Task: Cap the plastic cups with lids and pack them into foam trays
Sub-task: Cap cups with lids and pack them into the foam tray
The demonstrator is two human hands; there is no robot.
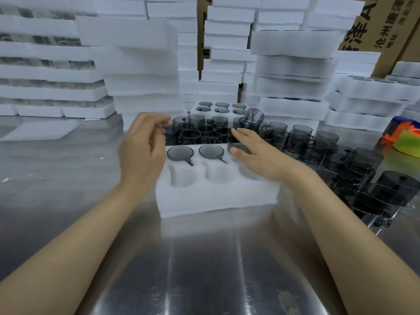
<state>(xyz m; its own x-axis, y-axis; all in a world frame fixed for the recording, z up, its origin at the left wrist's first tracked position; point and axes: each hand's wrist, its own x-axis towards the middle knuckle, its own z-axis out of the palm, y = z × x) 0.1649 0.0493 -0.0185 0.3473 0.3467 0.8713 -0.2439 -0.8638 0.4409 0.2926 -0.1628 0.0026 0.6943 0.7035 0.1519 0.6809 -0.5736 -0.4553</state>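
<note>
A white foam tray [218, 198] lies on the steel table in front of me. Two capped smoky-grey cups [180, 153] [211, 151] fill the far-left and far-middle pockets. My right hand [254, 153] grips a third grey cup [236, 145] over the far-right pocket, thumb on its near side. The near pockets hold nothing. My left hand [143, 146] hovers at the tray's far-left corner, fingers loosely curled by loose cups [204, 130]; it is blurred and I cannot see anything in it.
More grey cups [341, 160] crowd the table to the right, some capped. A packed foam tray [221, 109] sits behind the loose cups. Tall stacks of foam trays [141, 64] and cardboard boxes [372, 26] line the back. Bright green and orange objects [406, 142] sit far right.
</note>
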